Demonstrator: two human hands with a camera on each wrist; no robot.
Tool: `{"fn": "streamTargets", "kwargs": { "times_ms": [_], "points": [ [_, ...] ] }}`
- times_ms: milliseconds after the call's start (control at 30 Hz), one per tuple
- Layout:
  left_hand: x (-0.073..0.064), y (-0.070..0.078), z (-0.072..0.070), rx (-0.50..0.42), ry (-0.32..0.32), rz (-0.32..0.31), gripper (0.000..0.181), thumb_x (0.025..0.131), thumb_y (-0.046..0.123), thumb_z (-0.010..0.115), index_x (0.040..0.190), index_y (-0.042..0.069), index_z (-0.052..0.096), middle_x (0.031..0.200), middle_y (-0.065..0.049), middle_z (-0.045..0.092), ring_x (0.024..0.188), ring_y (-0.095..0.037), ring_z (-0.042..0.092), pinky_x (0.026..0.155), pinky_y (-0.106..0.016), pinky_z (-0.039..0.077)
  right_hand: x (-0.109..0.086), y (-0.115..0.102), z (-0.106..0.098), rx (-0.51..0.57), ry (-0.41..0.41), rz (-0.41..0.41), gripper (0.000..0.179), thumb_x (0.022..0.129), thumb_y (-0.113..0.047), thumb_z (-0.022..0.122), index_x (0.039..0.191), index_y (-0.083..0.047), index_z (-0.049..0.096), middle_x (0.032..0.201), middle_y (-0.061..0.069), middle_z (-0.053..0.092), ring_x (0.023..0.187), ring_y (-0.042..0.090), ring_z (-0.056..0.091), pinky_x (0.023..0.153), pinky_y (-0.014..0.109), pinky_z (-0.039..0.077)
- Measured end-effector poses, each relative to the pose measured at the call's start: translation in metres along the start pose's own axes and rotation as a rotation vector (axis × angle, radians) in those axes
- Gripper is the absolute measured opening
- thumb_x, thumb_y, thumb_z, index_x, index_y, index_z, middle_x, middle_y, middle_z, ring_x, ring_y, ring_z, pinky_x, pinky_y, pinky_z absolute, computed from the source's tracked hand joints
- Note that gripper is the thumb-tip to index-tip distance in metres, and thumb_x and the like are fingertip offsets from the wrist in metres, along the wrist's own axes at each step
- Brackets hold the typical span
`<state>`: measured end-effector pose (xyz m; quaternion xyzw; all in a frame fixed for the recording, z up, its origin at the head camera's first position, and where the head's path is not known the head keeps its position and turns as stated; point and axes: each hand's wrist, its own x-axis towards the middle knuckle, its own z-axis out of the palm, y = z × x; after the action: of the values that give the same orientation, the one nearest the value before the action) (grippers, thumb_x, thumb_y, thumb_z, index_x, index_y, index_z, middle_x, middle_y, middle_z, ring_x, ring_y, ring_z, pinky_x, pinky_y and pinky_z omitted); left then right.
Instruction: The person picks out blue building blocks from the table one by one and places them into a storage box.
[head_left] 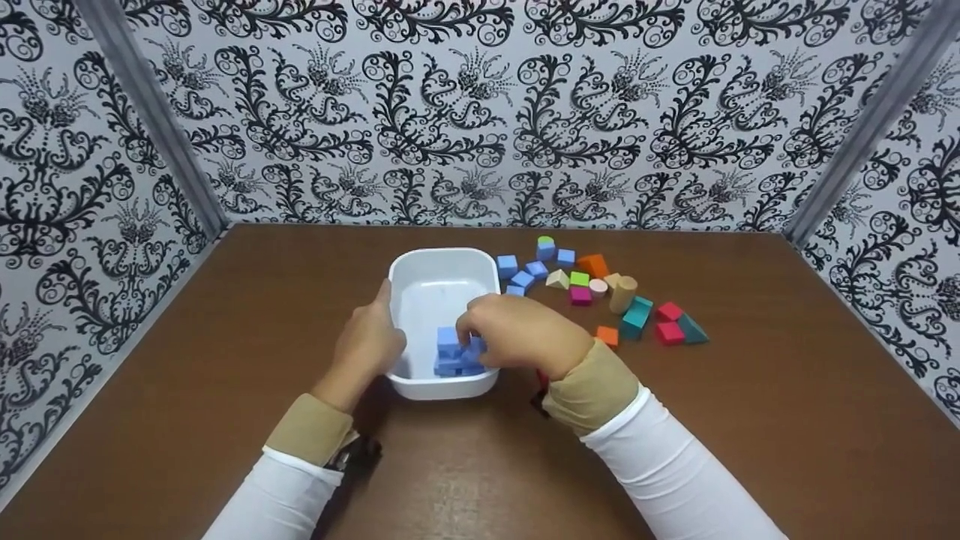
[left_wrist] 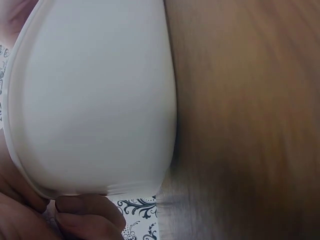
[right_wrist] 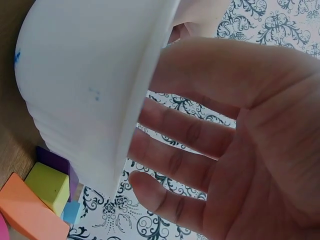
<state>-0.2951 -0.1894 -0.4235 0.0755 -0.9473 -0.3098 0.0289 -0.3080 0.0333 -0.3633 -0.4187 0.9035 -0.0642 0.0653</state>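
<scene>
A white plastic tub (head_left: 442, 388) stands on the table, with several light blue blocks (head_left: 448, 341) grouped in its near right corner. My left hand (head_left: 367, 341) grips the tub's left side by the rim; in the left wrist view its fingers (left_wrist: 90, 220) lie against the tub wall. Over the right rim reaches my right hand (head_left: 525, 330), index finger and thumb bent around a blue block (head_left: 475, 349) in the group. In the right wrist view the tub wall (right_wrist: 90, 90) hides the tips of that hand's fingers (right_wrist: 175, 160).
Right of the tub lie loose blocks: several blue ones (head_left: 522, 280), an orange one (head_left: 593, 265), a wooden cylinder (head_left: 622, 295), a teal block (head_left: 636, 318), red blocks (head_left: 670, 333) and a teal triangle (head_left: 691, 328). Patterned walls (head_left: 480, 112) enclose the brown table (head_left: 750, 420).
</scene>
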Motion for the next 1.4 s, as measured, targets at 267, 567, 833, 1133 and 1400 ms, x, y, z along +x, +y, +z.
{"fn": "streamTargets", "kwargs": {
  "times_ms": [267, 567, 833, 1133, 1400],
  "points": [
    [0.001, -0.001, 0.000, 0.013, -0.005, -0.012, 0.088, 0.093, 0.001, 0.058, 0.171, 0.009, 0.018, 0.157, -0.026, 0.051, 0.125, -0.039, 0.061, 0.103, -0.062, 0.051, 0.002, -0.001, 0.006, -0.001, 0.022, -0.026, 0.021, 0.086, -0.003, 0.082, 0.107, -0.009, 0.084, 0.097, 0.005, 0.073, 0.084, 0.022, 0.061, 0.081, 0.037, 0.057],
    [0.001, -0.001, -0.002, 0.014, 0.008, 0.011, 0.087, 0.093, 0.001, 0.058, 0.170, 0.005, 0.019, 0.154, -0.029, 0.054, 0.121, -0.041, 0.063, 0.102, -0.062, 0.052, 0.009, 0.002, 0.011, -0.002, 0.049, 0.000, 0.022, 0.088, -0.006, 0.082, 0.110, -0.009, 0.084, 0.102, 0.005, 0.077, 0.086, 0.021, 0.065, 0.088, 0.037, 0.060],
    [0.001, -0.001, 0.001, 0.000, 0.007, 0.005, 0.086, 0.094, 0.001, 0.059, 0.171, 0.006, 0.019, 0.154, -0.028, 0.053, 0.121, -0.041, 0.062, 0.103, -0.063, 0.051, 0.007, 0.000, 0.010, -0.029, 0.087, -0.020, 0.020, 0.088, -0.007, 0.082, 0.107, -0.009, 0.083, 0.099, 0.005, 0.076, 0.083, 0.023, 0.064, 0.085, 0.038, 0.060],
    [-0.004, -0.007, 0.003, 0.000, 0.022, 0.009, 0.086, 0.092, -0.002, 0.059, 0.170, 0.004, 0.022, 0.153, -0.030, 0.054, 0.118, -0.040, 0.063, 0.100, -0.060, 0.053, 0.007, -0.005, 0.013, 0.009, 0.099, -0.083, 0.022, 0.089, -0.010, 0.083, 0.111, -0.007, 0.083, 0.107, 0.007, 0.078, 0.093, 0.023, 0.070, 0.089, 0.038, 0.060],
    [0.001, 0.000, 0.002, -0.015, 0.026, 0.008, 0.085, 0.094, -0.001, 0.058, 0.170, 0.005, 0.020, 0.157, -0.027, 0.051, 0.125, -0.040, 0.061, 0.105, -0.060, 0.050, 0.005, 0.043, -0.007, 0.142, 0.316, 0.000, 0.014, 0.099, -0.017, 0.074, 0.110, -0.010, 0.080, 0.106, 0.003, 0.075, 0.099, 0.020, 0.068, 0.092, 0.037, 0.057]
  ]
}}
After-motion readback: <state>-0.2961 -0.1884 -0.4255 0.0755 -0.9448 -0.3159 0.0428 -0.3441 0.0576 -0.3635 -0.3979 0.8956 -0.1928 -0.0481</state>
